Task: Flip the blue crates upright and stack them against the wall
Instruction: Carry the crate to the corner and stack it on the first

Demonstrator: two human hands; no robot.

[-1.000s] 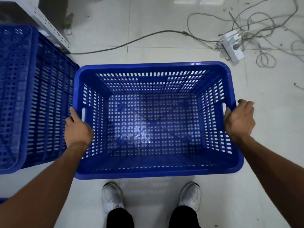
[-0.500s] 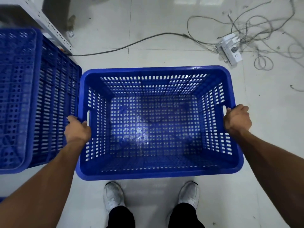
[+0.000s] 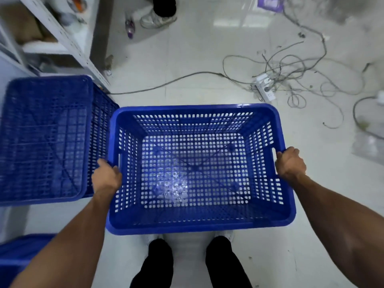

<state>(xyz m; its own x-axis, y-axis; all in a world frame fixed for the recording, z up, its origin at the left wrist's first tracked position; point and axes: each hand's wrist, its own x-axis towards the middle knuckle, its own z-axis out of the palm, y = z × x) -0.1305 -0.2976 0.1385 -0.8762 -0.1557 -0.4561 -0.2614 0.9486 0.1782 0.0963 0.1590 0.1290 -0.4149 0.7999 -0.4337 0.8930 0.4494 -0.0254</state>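
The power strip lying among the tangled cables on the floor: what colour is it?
White. The power strip shows in the head view, upper right.

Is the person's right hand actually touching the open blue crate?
Touching. The head view shows the right hand closed over the side rim of the upright crate, beside its handle slot.

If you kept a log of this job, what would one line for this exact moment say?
step: carrying upright crate | left hand: gripping left rim | right hand: gripping right handle | upside-down crate: beside, left | cables: floor ahead
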